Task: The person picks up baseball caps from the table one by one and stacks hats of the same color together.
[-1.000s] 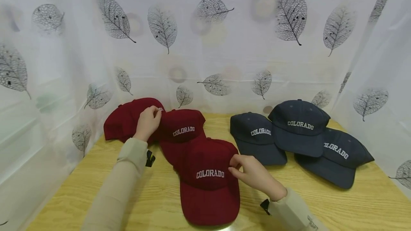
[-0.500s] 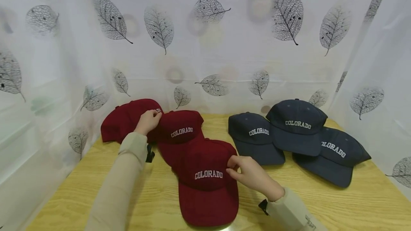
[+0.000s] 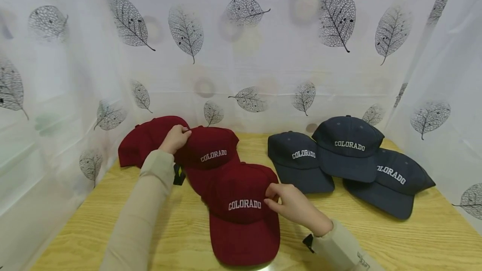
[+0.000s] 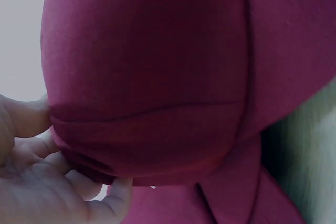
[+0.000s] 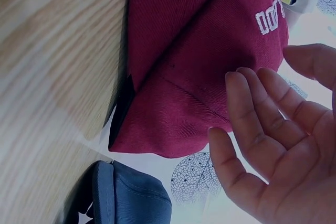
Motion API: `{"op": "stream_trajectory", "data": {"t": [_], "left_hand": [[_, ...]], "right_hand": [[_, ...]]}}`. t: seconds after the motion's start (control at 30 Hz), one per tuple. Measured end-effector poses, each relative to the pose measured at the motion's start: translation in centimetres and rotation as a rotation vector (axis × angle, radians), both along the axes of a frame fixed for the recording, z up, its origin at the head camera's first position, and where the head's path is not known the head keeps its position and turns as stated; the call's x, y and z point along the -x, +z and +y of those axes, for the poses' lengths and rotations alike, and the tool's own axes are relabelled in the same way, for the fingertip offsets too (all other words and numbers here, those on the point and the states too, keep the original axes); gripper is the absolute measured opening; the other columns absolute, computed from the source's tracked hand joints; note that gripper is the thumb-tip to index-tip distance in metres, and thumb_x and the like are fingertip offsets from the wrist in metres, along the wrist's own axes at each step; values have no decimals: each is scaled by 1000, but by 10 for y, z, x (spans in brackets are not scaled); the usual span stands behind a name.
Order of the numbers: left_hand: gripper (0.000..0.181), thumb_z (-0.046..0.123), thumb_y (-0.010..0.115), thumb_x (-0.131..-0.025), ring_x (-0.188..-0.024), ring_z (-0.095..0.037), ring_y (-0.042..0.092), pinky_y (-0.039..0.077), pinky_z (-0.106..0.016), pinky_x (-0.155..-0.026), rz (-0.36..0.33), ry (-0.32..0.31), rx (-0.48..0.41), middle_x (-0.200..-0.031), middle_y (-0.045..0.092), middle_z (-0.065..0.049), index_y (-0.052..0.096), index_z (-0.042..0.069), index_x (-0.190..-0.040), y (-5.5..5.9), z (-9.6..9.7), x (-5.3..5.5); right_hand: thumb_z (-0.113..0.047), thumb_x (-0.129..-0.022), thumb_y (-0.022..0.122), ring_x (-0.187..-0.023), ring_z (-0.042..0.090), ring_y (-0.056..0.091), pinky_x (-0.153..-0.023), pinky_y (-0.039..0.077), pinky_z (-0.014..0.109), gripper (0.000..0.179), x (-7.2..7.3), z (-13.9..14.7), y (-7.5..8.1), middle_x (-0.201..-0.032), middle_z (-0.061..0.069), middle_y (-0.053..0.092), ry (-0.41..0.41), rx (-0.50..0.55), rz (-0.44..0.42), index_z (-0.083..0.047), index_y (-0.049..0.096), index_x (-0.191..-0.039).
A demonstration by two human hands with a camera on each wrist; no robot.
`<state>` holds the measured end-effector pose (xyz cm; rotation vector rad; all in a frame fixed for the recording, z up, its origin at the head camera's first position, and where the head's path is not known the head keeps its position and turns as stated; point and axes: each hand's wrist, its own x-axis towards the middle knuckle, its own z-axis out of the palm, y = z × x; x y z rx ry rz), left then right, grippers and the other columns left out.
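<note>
My left hand (image 3: 175,139) pinches the left edge of the middle red baseball cap (image 3: 215,142), which is lettered COLORADO. In the left wrist view its thumb lies on the cap's outside and its fingers reach under the lower edge. Another red cap (image 3: 137,143) sits behind that hand at the back left, partly covered by it. My right hand (image 3: 298,207) is beside the front red cap (image 3: 242,237), fingers loosely bent with the fingertips right at the crown. The front cap overlaps the middle cap's brim.
To the right lie three dark blue COLORADO caps, the left one (image 3: 291,147), the upper one (image 3: 348,133) and the right one (image 3: 399,183), overlapping each other. They rest on a wooden table (image 3: 376,237). A white leaf-print curtain (image 3: 263,57) encloses the back and sides.
My left hand has moved slightly up and right onto the middle red cap's edge, and that cap's crown has risen a little. My right hand has hardly moved.
</note>
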<state>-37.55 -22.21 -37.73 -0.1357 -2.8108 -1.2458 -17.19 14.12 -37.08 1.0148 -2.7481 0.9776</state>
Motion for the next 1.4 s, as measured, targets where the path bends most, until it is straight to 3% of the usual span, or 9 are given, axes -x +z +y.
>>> {"op": "stream_trajectory", "data": {"t": [0.1, 0.17, 0.23, 0.33, 0.43, 0.63, 0.9, 1.23, 1.4], "left_hand": [[29, 23, 50, -91, -72, -23, 42, 35, -34, -63, 17, -13, -19, -78, 43, -12, 48, -4, -81, 13, 9, -10], [24, 17, 43, -94, -75, -27, 39, 33, -37, -65, -34, 9, -17, -79, 39, -14, 43, -4, -82, 40, 27, -36], [21, 15, 40, -95, -77, -27, 38, 32, -35, -66, -14, 8, -33, -81, 38, -14, 41, -3, -85, 56, 36, -52], [20, 15, 39, -95, -79, -26, 37, 32, -33, -67, 20, 12, -78, -83, 37, -14, 39, -4, -87, 71, 44, -66], [17, 13, 39, -95, -81, -26, 37, 31, -33, -68, 71, 33, -126, -85, 38, -14, 40, -4, -92, 80, 49, -73], [20, 14, 39, -95, -87, -27, 38, 32, -35, -73, 131, 83, -180, -94, 40, -15, 39, -4, -103, 89, 51, -77], [21, 16, 38, -95, -85, -23, 38, 32, -31, -70, 227, 151, -302, -93, 40, -13, 39, -3, -104, 104, 52, -86], [19, 16, 40, -95, -79, -17, 37, 32, -28, -67, 311, 128, -388, -86, 39, -8, 39, -3, -101, 126, 55, -103], [15, 14, 41, -94, -73, -14, 36, 31, -26, -64, 326, 81, -461, -81, 40, -6, 40, 0, -96, 134, 58, -115]], "right_hand": [[-10, -82, 62, -67, 4, 53, -58, 46, 25, 8, 0, 0, -1, -74, -9, 55, 0, 0, -1, -13, 56, -79], [-10, -82, 62, -67, 4, 53, -58, 46, 25, 7, 0, 0, -1, -75, -9, 56, 3, 4, -2, -13, 56, -79], [-10, -82, 62, -67, 4, 53, -58, 47, 25, 7, 0, 0, -1, -75, -9, 56, 6, 6, -2, -13, 56, -79], [-10, -82, 62, -67, 4, 53, -58, 47, 25, 7, 0, 0, -1, -75, -8, 56, 12, 5, -2, -12, 56, -79], [-10, -82, 62, -66, 4, 53, -58, 46, 24, 7, 0, -1, -1, -75, -8, 56, 15, 2, 0, -12, 56, -79], [-8, -81, 62, -66, 4, 53, -58, 46, 25, 7, -1, -1, -2, -75, -8, 56, 21, 3, 9, -12, 56, -79], [-8, -81, 62, -66, 4, 53, -58, 47, 24, 7, -1, -1, -1, -75, -8, 56, 21, 4, 13, -12, 57, -79], [-8, -81, 62, -66, 4, 54, -58, 47, 25, 6, -1, -2, 0, -76, -7, 57, 28, 11, 2, -11, 57, -80], [-8, -81, 62, -66, 4, 54, -58, 47, 25, 7, -1, -1, -1, -75, -8, 57, 23, 21, 13, -12, 57, -79]]}}
